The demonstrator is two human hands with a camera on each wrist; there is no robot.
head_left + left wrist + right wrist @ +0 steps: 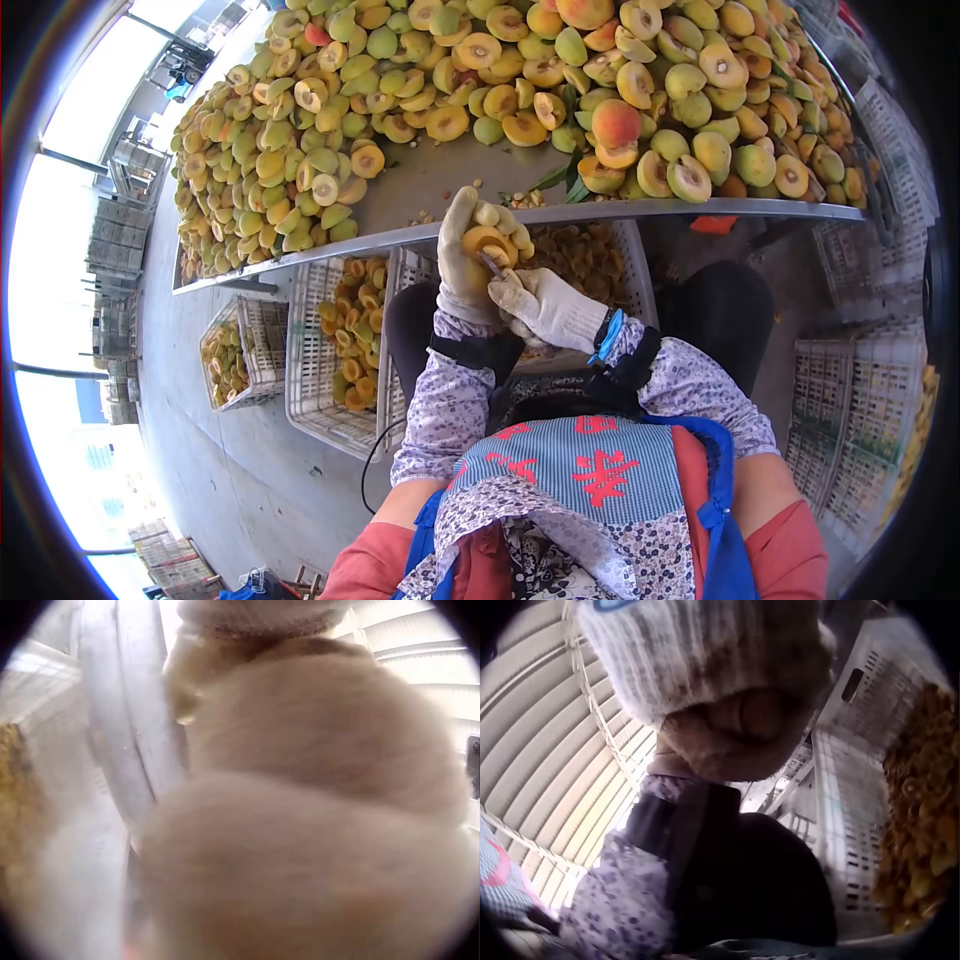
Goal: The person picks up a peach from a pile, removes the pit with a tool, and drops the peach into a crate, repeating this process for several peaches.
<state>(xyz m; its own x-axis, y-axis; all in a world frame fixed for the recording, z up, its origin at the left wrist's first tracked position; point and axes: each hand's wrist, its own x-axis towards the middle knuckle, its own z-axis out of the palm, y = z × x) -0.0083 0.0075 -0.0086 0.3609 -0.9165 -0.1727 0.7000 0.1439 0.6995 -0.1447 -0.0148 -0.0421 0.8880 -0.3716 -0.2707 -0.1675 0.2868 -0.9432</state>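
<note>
in front of you stands a wide grey metal table (430,185), heaped with yellow-green and orange fruit (300,130), many pieces cut open. below its near edge, white slatted plastic crates (308,345) hold more cut fruit. your left hand (470,255), in a cream glove, is partly closed, its fingers curved around an orange-yellow fruit half (487,241) just on your side of the table edge. your right hand (555,308), in a white knitted glove, is nearly closed, pinching a small, slim dark tool (492,265) whose tip meets the fruit half.
</note>
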